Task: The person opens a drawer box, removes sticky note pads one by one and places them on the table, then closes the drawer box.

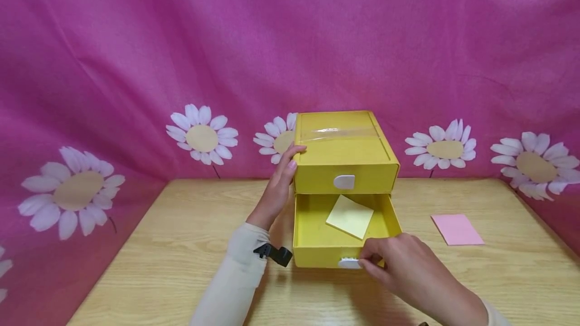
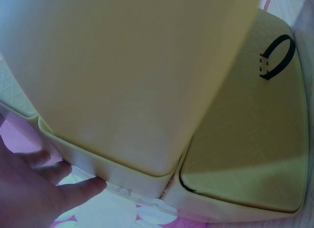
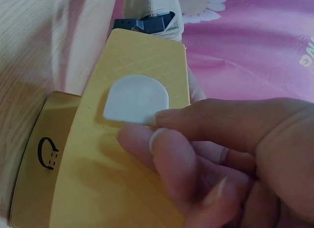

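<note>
A yellow two-drawer box [image 1: 344, 140] stands on the table, its upper drawer [image 1: 312, 179] closed. The lower drawer [image 1: 317, 255] is pulled out, and a pale yellow sticky-note pad [image 1: 350, 217] lies inside. My right hand [image 1: 412, 260] pinches the edge of the white pull tab [image 1: 348, 263] on that drawer; the right wrist view shows thumb and fingertips at the tab [image 3: 137, 98]. On the box's left side rests my left hand [image 1: 278, 190], fingertips reaching the top edge. Its fingers [image 2: 83, 191] lie extended along the box in the left wrist view.
A pink sticky-note pad [image 1: 457, 229] lies on the wooden table [image 1: 181, 265], right of the box. Behind the table hangs a pink cloth [image 1: 272, 39] with daisies. Clear tape [image 1: 335, 134] runs across the box top.
</note>
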`<state>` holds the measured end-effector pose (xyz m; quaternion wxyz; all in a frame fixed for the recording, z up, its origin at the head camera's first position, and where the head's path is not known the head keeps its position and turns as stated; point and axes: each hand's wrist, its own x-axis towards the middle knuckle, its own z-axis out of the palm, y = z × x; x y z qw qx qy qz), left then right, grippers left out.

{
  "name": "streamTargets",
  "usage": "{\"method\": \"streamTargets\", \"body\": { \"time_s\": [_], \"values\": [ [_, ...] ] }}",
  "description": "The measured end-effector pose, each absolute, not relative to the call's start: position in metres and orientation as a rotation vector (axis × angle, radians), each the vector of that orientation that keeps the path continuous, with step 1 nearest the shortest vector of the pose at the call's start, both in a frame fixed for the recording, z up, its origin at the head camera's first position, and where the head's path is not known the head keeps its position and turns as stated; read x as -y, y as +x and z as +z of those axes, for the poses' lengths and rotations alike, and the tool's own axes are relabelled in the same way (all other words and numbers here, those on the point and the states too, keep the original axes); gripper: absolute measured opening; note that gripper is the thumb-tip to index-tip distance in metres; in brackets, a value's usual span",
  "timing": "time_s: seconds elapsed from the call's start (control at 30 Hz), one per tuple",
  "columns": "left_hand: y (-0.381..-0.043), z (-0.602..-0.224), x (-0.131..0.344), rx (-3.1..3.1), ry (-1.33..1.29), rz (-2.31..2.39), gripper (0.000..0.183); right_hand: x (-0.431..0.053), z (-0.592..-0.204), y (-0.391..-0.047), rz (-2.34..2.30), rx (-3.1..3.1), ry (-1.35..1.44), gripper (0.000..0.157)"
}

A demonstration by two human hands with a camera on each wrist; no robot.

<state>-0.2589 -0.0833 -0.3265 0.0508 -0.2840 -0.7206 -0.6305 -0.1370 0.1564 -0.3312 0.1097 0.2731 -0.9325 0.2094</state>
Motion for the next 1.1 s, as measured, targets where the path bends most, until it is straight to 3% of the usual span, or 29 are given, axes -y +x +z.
{"method": "streamTargets", "body": {
  "time_s": [1.1],
  "values": [
    [-0.2581,-0.3277,0.0841,2.213,-0.849,-1.918,0.044,-0.1581,-0.3329,-0.1343,0.519,2.721,0.840,0.017]
  ]
}}
